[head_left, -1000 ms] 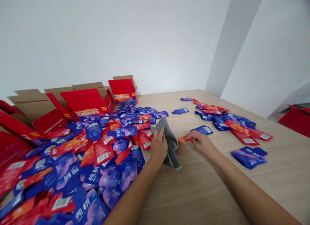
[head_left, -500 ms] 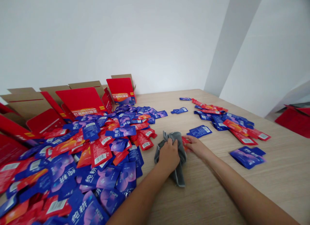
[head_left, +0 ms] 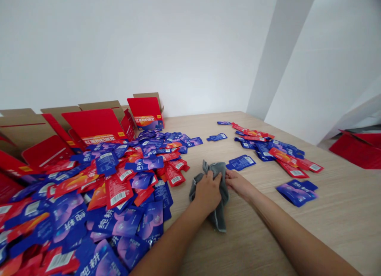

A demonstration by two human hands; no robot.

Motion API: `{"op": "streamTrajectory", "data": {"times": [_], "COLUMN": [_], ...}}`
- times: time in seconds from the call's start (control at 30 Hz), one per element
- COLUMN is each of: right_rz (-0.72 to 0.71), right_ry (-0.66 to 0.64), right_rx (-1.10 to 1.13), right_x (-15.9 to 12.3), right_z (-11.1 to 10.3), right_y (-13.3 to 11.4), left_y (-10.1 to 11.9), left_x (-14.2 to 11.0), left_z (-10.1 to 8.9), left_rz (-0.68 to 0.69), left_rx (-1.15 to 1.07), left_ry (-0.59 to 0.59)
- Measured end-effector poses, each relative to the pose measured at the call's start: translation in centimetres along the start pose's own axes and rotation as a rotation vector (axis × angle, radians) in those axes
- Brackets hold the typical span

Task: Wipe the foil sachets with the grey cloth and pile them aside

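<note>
A crumpled grey cloth (head_left: 219,212) lies on the table in front of me. My left hand (head_left: 208,190) presses down on it, fingers curled into its folds. At the cloth's right edge, my right hand (head_left: 237,182) is closed in a pinch, fingertips against the fabric. The red pouch seen in these fingers half a second ago is now hidden by the cloth and hand. Just beyond the right hand lies a blue pouch (head_left: 241,162).
A large heap of red and blue pouches (head_left: 119,190) covers the table's left side. Behind it stand open red cartons (head_left: 145,111). Further pouches (head_left: 285,151) lie loosely at the right on the wooden table (head_left: 253,236). A red bag-like item (head_left: 354,149) is at far right.
My right hand has moved slightly in against the cloth, and the red pouch in its fingers has gone out of sight. My left hand stays on the cloth. The view has shifted slightly.
</note>
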State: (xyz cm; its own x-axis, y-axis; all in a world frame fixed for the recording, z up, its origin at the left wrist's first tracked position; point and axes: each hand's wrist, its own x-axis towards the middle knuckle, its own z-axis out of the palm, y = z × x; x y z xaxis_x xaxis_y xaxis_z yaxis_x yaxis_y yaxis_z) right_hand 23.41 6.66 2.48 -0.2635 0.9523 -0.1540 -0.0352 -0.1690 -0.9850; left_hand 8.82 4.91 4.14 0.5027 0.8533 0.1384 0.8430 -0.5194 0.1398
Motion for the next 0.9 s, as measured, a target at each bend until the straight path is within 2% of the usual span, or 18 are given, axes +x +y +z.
{"op": "streamTrajectory", "data": {"times": [0.1, 0.27, 0.43, 0.5, 0.57, 0.63, 0.7, 0.73, 0.9], "right_rz": [0.022, 0.072, 0.101, 0.06, -0.039, -0.142, -0.196, -0.21, -0.425], "right_ry": [-0.017, 0.086, 0.232, 0.341, 0.469, 0.544, 0.518, 0.462, 0.082], "right_rx": [0.044, 0.052, 0.006, -0.048, -0.109, -0.155, -0.17, -0.158, 0.011], "right_x": [-0.1, 0.1, 0.0, -0.2, -0.1, 0.2, 1.0, 1.6, 5.7], "right_z": [0.4, 0.4, -1.9, -3.5, -4.8, -5.3, -4.5, -3.6, 2.1], "right_y": [0.1, 0.1, -0.9, -1.7, -2.7, -4.1, -6.1, -7.3, -12.6], "left_y": [-0.2, -0.3, -0.8, -1.2, -1.5, -1.6, -1.6, -1.5, -1.5], "left_x": [0.2, -0.2, -0.4, -0.5, -0.6, -0.6, -0.6, -0.7, -1.0], "left_z": [-0.1, 0.2, 1.0, 1.1, 1.0, 1.0, 0.9, 0.9, 0.9], "left_rz": [-0.022, -0.014, -0.039, -0.043, -0.043, -0.042, -0.039, -0.035, -0.01], "left_rx": [0.013, 0.034, 0.066, 0.079, 0.089, 0.094, 0.097, 0.097, 0.088], "left_ry": [0.013, 0.01, 0.003, 0.0, 0.0, 0.004, 0.012, 0.018, 0.043]}}
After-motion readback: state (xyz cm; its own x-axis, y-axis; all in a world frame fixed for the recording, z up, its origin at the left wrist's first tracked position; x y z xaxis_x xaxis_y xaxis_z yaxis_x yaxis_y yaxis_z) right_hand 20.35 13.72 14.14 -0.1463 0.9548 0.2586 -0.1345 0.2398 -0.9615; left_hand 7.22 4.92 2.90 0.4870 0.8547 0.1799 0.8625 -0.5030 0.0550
